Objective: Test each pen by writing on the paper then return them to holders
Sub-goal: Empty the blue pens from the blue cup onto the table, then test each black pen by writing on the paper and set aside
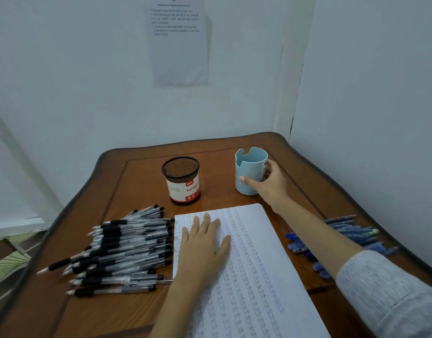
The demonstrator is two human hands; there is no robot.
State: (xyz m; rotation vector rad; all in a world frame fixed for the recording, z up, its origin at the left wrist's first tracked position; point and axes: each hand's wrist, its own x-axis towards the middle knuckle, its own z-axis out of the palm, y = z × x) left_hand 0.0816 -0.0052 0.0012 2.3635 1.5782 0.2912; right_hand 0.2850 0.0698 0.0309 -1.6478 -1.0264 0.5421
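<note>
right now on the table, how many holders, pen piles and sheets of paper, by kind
holders: 2, the black mesh holder and the light blue holder
pen piles: 2, the black pens and the blue pens
paper: 1
total: 5

Paper (254, 264) lies between two pen piles (122, 250), both holders (181, 180) behind it
</note>
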